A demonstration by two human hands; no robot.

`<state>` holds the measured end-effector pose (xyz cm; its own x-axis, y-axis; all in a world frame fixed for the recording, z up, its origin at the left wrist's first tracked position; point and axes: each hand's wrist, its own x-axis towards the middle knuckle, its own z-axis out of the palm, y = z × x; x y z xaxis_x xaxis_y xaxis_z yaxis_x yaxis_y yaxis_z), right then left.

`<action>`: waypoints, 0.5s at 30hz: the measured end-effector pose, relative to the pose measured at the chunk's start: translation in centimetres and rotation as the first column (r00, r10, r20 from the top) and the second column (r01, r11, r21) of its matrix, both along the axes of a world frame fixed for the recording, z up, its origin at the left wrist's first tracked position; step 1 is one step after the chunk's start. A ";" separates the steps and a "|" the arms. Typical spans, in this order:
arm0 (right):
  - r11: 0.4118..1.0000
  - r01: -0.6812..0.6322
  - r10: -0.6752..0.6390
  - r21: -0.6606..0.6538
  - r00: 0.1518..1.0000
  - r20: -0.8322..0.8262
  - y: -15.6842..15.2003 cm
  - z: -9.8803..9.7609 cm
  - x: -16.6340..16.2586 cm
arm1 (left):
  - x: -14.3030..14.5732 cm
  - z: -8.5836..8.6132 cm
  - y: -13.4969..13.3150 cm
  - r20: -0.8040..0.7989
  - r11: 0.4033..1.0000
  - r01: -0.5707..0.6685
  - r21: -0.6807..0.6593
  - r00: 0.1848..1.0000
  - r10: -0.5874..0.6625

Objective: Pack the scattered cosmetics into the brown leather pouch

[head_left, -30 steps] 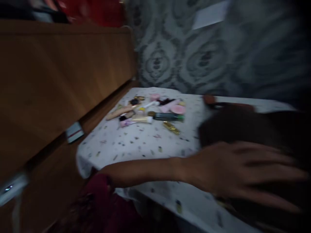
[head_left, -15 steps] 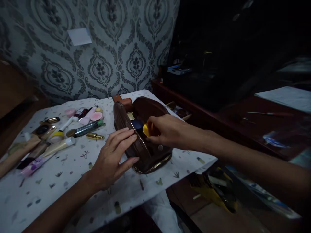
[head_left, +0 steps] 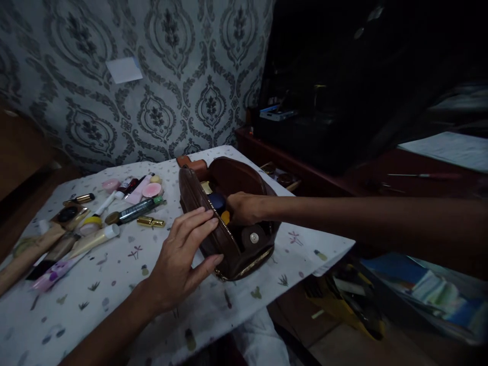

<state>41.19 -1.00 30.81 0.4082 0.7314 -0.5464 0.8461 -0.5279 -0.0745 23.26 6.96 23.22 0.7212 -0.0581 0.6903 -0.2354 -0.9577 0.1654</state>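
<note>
A brown leather pouch point(head_left: 244, 244) lies unzipped on a small table covered by a white patterned cloth point(head_left: 114, 284). My left hand point(head_left: 183, 256) rests flat against the pouch's near side, fingers stretched along the zip, steadying it. My right hand point(head_left: 244, 208) reaches into the pouch's mouth with its fingers curled inside. A yellow round thing point(head_left: 225, 217) shows just below its knuckles, beside a dark blue item point(head_left: 217, 201). Whether the fingers still grip the yellow thing is hidden.
Several cosmetics lie at the table's left: tubes, a gold lipstick point(head_left: 151, 221), a dark green bottle point(head_left: 135, 210), a pink compact point(head_left: 152, 189). Patterned wallpaper stands behind. A dark wooden desk point(head_left: 343, 178) with papers is at the right; clutter lies on the floor below.
The view swung right from a blurred look at the table. My right hand, which held a yellow round thing above the pouch, has pushed down into the pouch's mouth.
</note>
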 end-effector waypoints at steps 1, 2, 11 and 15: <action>1.000 0.009 -0.009 0.001 1.000 -0.009 0.1 -0.3 0.1 | 0.0 0.0 0.0 -0.004 1.000 0.001 0.002 1.000 -0.001; 1.000 0.019 -0.019 0.011 1.000 -0.017 0.2 -0.6 0.2 | 0.0 -0.1 0.0 -0.007 1.000 0.003 0.004 1.000 -0.003; 0.989 0.128 -0.122 0.076 0.989 -0.087 0.8 -3.1 0.8 | 0.1 -0.2 0.2 -0.012 1.000 0.029 -0.005 1.000 -0.029; 0.990 0.115 -0.108 0.083 0.991 -0.080 0.6 -3.0 1.0 | 0.3 -0.3 0.3 -0.007 1.000 0.027 -0.002 1.000 -0.027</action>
